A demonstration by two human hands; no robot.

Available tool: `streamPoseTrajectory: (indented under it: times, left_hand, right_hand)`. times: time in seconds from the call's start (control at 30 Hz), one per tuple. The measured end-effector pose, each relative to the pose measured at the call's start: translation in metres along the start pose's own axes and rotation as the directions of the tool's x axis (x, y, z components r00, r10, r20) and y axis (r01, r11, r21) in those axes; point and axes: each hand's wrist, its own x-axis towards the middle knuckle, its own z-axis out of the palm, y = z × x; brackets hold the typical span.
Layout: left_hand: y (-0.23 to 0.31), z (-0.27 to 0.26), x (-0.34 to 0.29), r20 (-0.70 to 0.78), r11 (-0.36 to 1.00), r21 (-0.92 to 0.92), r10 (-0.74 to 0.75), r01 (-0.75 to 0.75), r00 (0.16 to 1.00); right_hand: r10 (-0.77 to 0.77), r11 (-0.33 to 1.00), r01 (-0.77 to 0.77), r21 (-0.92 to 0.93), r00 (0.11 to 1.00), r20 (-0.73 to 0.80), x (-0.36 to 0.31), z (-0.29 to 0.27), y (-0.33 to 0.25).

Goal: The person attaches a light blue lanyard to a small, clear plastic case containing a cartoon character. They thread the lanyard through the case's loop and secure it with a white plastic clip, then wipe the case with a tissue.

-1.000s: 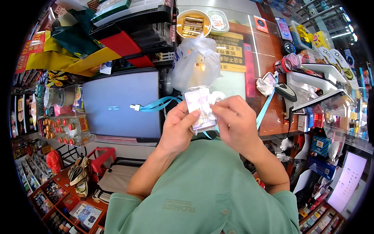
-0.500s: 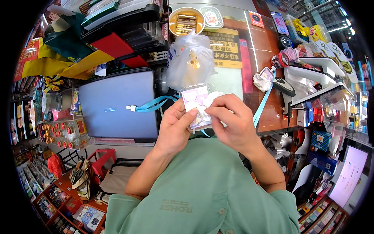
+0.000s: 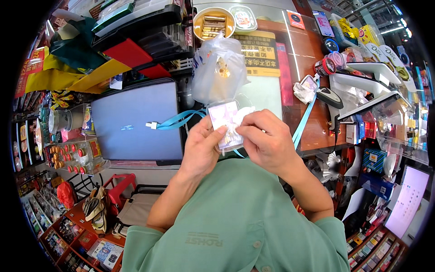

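Between thumb and fingers, my left hand holds a flat purple-and-white card, probably in a clear cover. My right hand pinches at a soft white piece, perhaps tissue, against the card's right side; its fingertips partly hide the spot. A light blue lanyard with a white end piece runs from beside the card over the laptop's edge. Behind both hands stands a translucent plastic bag with something golden inside. To the right lies a similar small purple-and-white item on another blue strap.
A closed blue-grey laptop lies at my left. Farther back are a round tub of golden-wrapped sticks, a clear lidded box and a yellow sign. A handheld scanner and white stands occupy the right side.
The whole view has shifted slightly. Both hands stay together at the card, with the right fingertips still pinching at the white piece and moved only a little.
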Motion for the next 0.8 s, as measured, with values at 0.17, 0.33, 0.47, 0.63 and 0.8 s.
streamPoseTrajectory:
  times: [0.17, 0.33, 0.47, 0.63, 0.8]
  left_hand:
    - [0.014, 0.001, 0.004, 0.036, 0.998, -0.060, 0.035, -0.032, 0.999]
    - [0.010, 0.000, 0.002, 0.039, 0.997, -0.071, -0.006, 0.009, 0.999]
    - [0.003, -0.008, 0.001, -0.008, 1.000, 0.020, 0.021, -0.021, 1.000]
    - [0.014, -0.014, -0.008, -0.050, 1.000, -0.004, 0.000, 0.000, 0.999]
    - [0.031, -0.030, -0.019, -0.095, 0.999, 0.008, 0.036, -0.035, 0.995]
  right_hand:
    - [0.286, 0.887, -0.292, 0.359, 0.956, 0.071, -0.002, -0.026, 0.003]
    - [0.202, 0.863, -0.234, 0.448, 0.972, 0.119, -0.002, -0.034, 0.004]
    - [0.189, 0.950, -0.206, 0.236, 0.977, 0.095, 0.000, 0.000, 0.002]
    - [0.400, 0.839, -0.272, 0.470, 0.896, -0.194, 0.004, -0.001, 0.026]
    - [0.396, 0.909, -0.416, -0.038, 0.887, -0.236, -0.022, 0.003, 0.102]
